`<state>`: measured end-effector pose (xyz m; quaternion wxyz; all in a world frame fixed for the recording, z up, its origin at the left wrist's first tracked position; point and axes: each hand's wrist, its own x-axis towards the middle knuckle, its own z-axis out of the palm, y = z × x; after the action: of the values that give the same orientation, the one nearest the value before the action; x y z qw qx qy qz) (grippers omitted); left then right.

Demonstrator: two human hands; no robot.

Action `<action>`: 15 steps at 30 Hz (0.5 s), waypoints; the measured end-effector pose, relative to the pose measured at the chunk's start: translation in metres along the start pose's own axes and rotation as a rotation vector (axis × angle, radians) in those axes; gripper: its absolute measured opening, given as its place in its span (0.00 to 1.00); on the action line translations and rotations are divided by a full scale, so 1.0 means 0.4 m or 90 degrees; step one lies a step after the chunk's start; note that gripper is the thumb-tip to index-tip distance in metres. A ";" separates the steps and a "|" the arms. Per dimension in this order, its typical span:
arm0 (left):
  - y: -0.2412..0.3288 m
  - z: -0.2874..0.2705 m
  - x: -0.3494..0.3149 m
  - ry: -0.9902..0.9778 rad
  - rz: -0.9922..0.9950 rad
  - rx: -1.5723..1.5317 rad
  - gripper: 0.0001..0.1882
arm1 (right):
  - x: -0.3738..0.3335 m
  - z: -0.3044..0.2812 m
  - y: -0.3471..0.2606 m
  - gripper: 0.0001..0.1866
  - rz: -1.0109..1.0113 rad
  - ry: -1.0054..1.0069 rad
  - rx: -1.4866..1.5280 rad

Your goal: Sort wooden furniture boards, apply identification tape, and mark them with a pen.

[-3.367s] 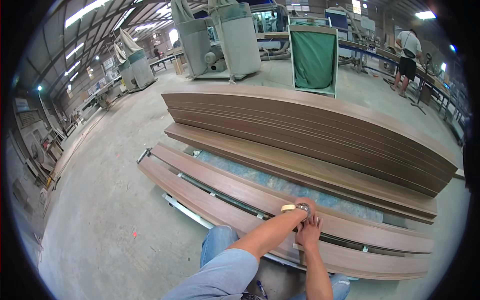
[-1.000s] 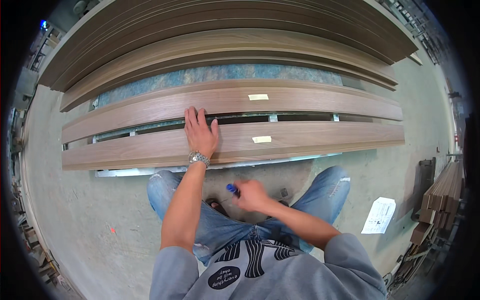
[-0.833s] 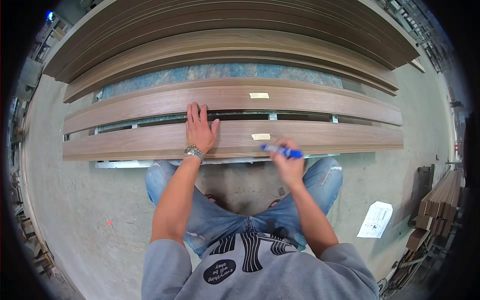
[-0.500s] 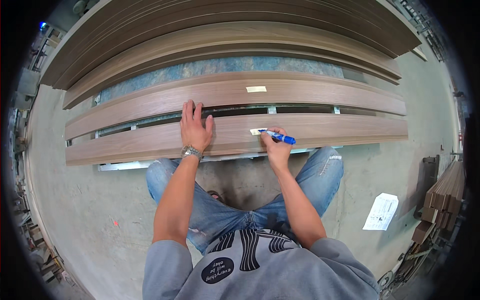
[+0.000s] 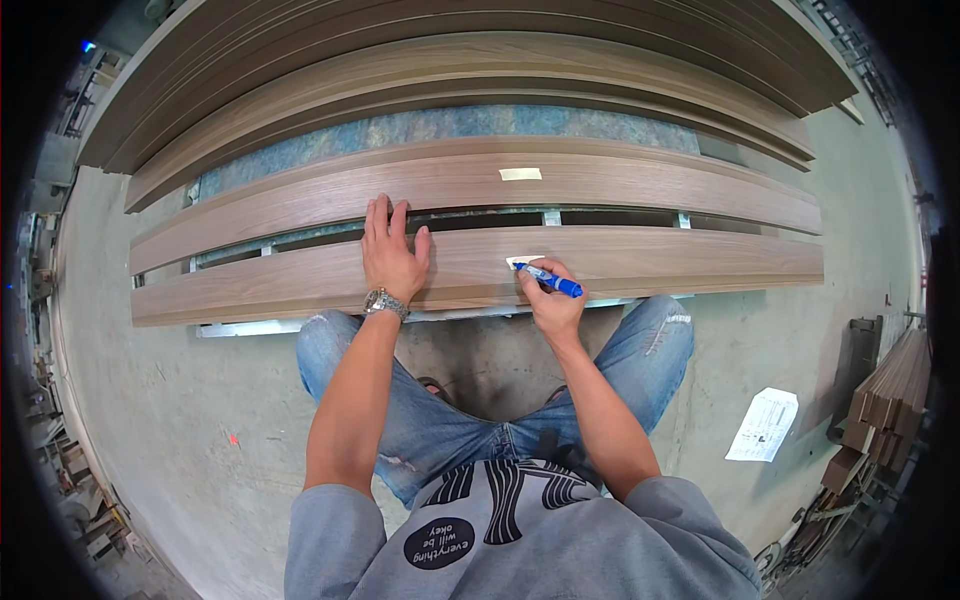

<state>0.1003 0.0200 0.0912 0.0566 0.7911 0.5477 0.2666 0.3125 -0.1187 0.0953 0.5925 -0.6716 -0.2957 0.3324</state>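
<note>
My right hand (image 5: 553, 298) grips a blue marker (image 5: 553, 280), its tip at a small strip of pale tape (image 5: 518, 262) stuck on the nearest wood-grain plank (image 5: 660, 258). Part of that tape is hidden by the hand and marker. My left hand (image 5: 393, 258) lies flat with fingers spread on the same plank, fingertips reaching over the gap toward the plank behind. A metal watch (image 5: 384, 303) is on the left wrist. That second plank (image 5: 650, 182) runs parallel and bears its own pale tape strip (image 5: 520, 174).
Farther back lie another wood-grain plank (image 5: 480, 62) and a large stack of brown boards (image 5: 330, 35). A blue mottled surface (image 5: 420, 128) shows between planks. A printed paper sheet (image 5: 763, 425) lies on the floor at right, near a pile of brown profiles (image 5: 895, 385).
The marker and my right hand have shifted slightly, with the marker still at the near tape. My left hand stays on the plank. The whole view has moved a little.
</note>
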 end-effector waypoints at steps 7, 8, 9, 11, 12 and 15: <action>0.005 -0.004 0.002 0.002 0.000 0.010 0.27 | -0.001 0.005 -0.008 0.07 -0.015 0.005 0.006; 0.005 -0.004 0.003 0.001 0.001 0.010 0.27 | 0.001 0.003 -0.004 0.07 -0.015 0.011 0.002; 0.005 -0.004 0.004 0.001 0.002 0.011 0.27 | 0.002 0.002 -0.001 0.07 -0.016 0.017 -0.003; 0.008 -0.001 0.006 0.004 0.002 0.009 0.27 | 0.006 0.004 0.012 0.07 -0.025 0.032 0.010; 0.010 0.000 0.007 0.006 0.002 0.007 0.27 | 0.008 0.005 0.018 0.07 -0.033 0.046 0.022; 0.011 0.000 0.005 0.001 0.000 0.009 0.27 | 0.005 -0.003 0.020 0.07 -0.018 0.029 0.002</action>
<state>0.1045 0.0201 0.0935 0.0502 0.7914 0.5494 0.2632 0.3147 -0.1186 0.0874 0.6045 -0.6738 -0.2914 0.3092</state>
